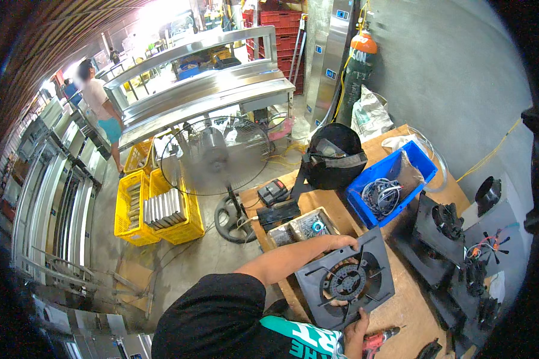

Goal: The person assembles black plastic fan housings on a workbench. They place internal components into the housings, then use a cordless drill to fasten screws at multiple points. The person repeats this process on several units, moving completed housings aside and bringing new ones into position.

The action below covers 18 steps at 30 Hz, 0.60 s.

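Observation:
Between my two hands is a dark grey square gas stove unit [312, 276] with a round burner and pan-support arms, tilted over the wooden table [408, 299]. My left hand [341, 242] is closed on its far edge, the arm reaching across from the left. At the near edge my right hand [358, 330] grips the frame, its thumb upward. A red and black cordless drill [378, 340] lies beside the right hand. Close to the left forearm sits a divided parts box [310, 225] of small metal pieces. The stove's underside is hidden.
A blue crate [426, 160] of wiring and a black rounded bag-like object [335, 152] occupy the table's far end. More black stove parts [428, 239] line the right. Beyond stand a pedestal fan [215, 157], yellow crates [188, 230], a gas cylinder [358, 75] and a person [99, 99].

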Each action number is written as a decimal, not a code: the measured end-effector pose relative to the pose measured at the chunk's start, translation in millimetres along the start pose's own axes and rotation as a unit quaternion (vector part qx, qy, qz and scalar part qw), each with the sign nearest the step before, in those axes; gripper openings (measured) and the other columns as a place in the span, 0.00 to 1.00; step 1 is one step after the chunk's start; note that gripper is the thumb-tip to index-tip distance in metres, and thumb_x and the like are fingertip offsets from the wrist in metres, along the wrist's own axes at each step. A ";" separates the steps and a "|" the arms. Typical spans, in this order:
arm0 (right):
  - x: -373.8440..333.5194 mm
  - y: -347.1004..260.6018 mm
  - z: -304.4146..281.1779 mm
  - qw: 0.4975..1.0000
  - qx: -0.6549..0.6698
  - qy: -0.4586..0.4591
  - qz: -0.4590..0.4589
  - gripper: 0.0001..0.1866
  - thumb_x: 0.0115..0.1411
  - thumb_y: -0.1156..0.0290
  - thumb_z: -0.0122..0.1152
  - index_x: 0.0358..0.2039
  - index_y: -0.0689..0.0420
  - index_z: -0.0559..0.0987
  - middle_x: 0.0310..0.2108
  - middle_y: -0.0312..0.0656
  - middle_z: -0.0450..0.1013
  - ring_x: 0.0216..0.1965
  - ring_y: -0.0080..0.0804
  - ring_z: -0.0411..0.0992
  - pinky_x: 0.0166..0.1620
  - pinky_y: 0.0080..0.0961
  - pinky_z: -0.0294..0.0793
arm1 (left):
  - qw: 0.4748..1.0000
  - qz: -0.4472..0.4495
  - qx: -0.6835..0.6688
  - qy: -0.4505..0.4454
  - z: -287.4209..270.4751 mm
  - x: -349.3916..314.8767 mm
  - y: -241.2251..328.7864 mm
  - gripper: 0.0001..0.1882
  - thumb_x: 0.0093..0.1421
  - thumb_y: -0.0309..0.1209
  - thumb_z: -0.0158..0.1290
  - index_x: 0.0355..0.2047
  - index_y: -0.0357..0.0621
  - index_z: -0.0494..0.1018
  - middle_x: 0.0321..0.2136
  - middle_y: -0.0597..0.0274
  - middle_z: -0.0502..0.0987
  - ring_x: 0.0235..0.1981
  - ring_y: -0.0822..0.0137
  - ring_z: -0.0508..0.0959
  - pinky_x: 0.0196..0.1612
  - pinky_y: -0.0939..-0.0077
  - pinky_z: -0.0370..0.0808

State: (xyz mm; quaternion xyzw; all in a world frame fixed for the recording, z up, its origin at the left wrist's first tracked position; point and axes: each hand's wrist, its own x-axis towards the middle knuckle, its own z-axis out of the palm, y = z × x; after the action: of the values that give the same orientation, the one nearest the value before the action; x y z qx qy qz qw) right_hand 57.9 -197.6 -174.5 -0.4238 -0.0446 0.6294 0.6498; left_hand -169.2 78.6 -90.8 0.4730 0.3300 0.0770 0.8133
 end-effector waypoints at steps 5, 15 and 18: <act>9.9 4.1 -11.2 0.999 -0.010 0.036 0.000 0.25 0.54 0.76 0.56 0.54 0.59 0.68 0.48 0.45 0.72 0.47 0.41 0.72 0.55 0.41 0.70 | 0.996 -0.075 -0.034 -0.031 -7.4 11.0 -6.9 0.24 0.51 0.46 0.51 0.44 0.46 0.75 0.35 0.58 0.81 0.26 0.64 0.80 0.28 0.65 0.79; -0.7 -5.1 -6.8 0.998 0.003 0.047 0.032 0.21 0.53 0.73 0.58 0.49 0.58 0.72 0.44 0.43 0.74 0.46 0.44 0.73 0.55 0.43 0.70 | 0.999 0.030 -0.018 0.016 -2.9 24.4 -20.5 0.19 0.51 0.45 0.53 0.36 0.45 0.78 0.29 0.60 0.80 0.24 0.65 0.78 0.29 0.65 0.78; 9.6 -5.0 -4.9 0.998 -0.011 0.047 0.040 0.19 0.53 0.72 0.59 0.48 0.56 0.73 0.43 0.42 0.75 0.44 0.44 0.74 0.54 0.45 0.71 | 0.997 -0.003 0.037 0.073 -6.5 5.9 -11.5 0.20 0.51 0.43 0.52 0.39 0.44 0.78 0.32 0.58 0.81 0.26 0.63 0.80 0.33 0.68 0.78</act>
State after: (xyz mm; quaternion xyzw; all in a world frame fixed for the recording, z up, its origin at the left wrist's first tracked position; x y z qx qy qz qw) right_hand 66.6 -191.1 -179.2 -0.4618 -0.0042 0.6336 0.6207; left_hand -170.7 79.7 -105.1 0.4949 0.3924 0.0965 0.7693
